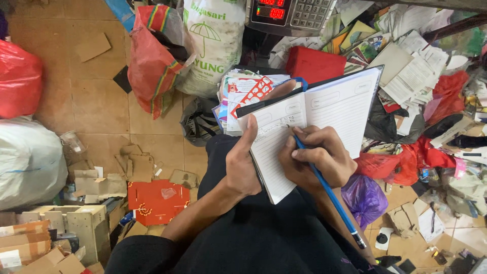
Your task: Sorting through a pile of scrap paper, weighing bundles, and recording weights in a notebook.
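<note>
The right hand (314, 157) is curled tight around one blue pencil (327, 190), its tip touching the left-hand page of one open lined notebook (324, 109). The left hand (243, 162) grips the notebook's near edge, thumb laid up along the page and fingers wrapped behind the cover, so the book sits tilted above the person's lap in black clothing. Both hands are closed on what they hold, just beside each other on the same page.

Behind the notebook lies a stack of coloured papers (238, 96), one red flat box (313, 65), and past that one weighing scale (289, 15) with red lit digits and a keypad. One white printed sack (215, 40) stands by a red striped bag (152, 66). To the right spreads a heap of loose papers and booklets (406, 66); one purple plastic bag (362, 195) lies below it. On the tiled floor (96, 101) to the left are torn cardboard scraps (101, 177), one red plastic bag (18, 81) and one white bundle (28, 162).
</note>
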